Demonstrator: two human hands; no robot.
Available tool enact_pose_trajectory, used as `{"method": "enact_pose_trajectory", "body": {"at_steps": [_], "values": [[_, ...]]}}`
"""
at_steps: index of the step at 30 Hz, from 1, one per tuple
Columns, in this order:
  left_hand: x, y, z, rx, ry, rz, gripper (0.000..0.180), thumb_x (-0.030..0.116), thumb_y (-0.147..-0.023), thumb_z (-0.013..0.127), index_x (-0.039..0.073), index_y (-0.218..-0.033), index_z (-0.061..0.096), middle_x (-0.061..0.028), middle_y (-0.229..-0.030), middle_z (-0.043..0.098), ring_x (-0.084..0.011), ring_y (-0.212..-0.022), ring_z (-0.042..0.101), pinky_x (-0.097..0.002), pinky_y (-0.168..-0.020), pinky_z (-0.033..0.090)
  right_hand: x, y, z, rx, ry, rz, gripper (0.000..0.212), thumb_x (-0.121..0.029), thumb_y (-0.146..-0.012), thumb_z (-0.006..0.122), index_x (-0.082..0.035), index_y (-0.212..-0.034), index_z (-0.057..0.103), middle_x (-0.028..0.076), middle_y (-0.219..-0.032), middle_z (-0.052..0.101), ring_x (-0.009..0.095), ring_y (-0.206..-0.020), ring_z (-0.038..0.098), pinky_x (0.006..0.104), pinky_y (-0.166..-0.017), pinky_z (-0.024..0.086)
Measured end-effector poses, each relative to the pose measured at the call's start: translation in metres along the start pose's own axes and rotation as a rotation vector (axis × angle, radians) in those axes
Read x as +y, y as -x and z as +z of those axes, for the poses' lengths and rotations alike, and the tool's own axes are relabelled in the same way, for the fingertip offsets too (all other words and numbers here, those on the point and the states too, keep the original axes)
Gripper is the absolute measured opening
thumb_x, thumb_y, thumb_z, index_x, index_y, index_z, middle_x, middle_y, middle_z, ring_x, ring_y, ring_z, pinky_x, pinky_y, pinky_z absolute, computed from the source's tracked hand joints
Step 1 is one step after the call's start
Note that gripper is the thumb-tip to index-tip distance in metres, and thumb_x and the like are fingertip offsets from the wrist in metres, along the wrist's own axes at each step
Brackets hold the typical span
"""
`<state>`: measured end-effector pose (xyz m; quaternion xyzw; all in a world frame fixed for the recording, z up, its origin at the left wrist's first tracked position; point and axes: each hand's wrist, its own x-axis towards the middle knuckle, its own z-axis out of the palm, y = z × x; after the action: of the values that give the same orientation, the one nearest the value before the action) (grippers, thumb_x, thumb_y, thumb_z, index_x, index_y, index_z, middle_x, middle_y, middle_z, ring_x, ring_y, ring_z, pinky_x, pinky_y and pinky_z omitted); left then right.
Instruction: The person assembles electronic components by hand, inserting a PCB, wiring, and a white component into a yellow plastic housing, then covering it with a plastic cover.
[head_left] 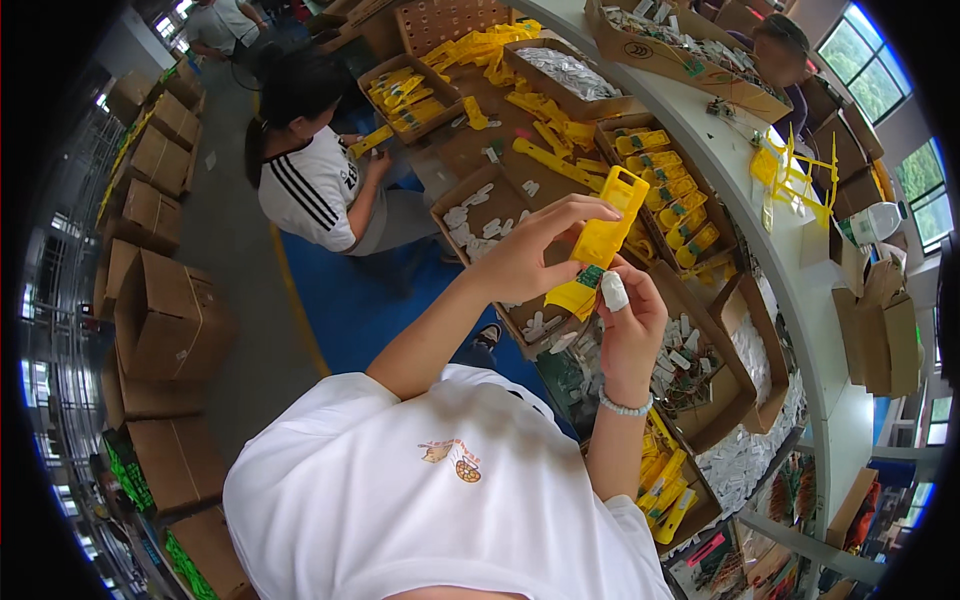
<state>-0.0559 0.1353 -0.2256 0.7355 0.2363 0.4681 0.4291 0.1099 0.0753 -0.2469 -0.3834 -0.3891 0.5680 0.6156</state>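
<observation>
Above the work table, my left hand (535, 240) grips a long yellow plastic casing (608, 228) with a cut-out at its upper end. A small green circuit board (591, 275) shows at the casing's lower part, beside my left thumb tip. My right hand (637, 325) is closed at that same end, its fingers pinching by the board's edge. A white cover (614, 291) wraps the right thumb, and a beaded bracelet (625, 404) circles the wrist. Whether the board sits inside the casing or only against it, I cannot tell.
Cardboard boxes hold yellow casings (685, 205), white parts (484, 213) and wired circuit boards (683, 375). A co-worker (310, 180) sits on the left with a yellow piece in hand. A curved pale shelf (735, 180) runs along the right. Stacked cartons (170, 310) line the left side.
</observation>
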Motion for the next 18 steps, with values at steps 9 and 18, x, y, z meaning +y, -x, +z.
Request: {"method": "enact_pose_trajectory", "body": {"at_steps": [9,18], "values": [[0.009,0.049,0.055,0.298,0.647,-0.162,0.033,-0.001,-0.090,0.044,0.001,-0.122,0.053,-0.0146,-0.139,0.042,-0.0223,-0.122,0.049,-0.0334,-0.103,0.038,0.000,0.032,-0.007,0.003,-0.089,-0.041,0.010,-0.001,-0.089,0.059,0.003,-0.097,0.059,0.011,-0.121,0.058,0.008,-0.089,0.056,0.0211,-0.071,0.046],[0.023,0.056,0.073,0.431,0.606,-0.167,0.032,-0.005,-0.087,0.043,-0.003,-0.115,0.059,-0.0157,-0.135,0.049,-0.0219,-0.119,0.053,-0.0324,-0.102,0.039,-0.007,0.049,-0.002,0.010,-0.076,-0.110,0.012,0.000,-0.088,0.059,0.009,-0.095,0.058,0.014,-0.121,0.057,0.013,-0.094,0.059,0.0237,-0.079,0.049]]}}
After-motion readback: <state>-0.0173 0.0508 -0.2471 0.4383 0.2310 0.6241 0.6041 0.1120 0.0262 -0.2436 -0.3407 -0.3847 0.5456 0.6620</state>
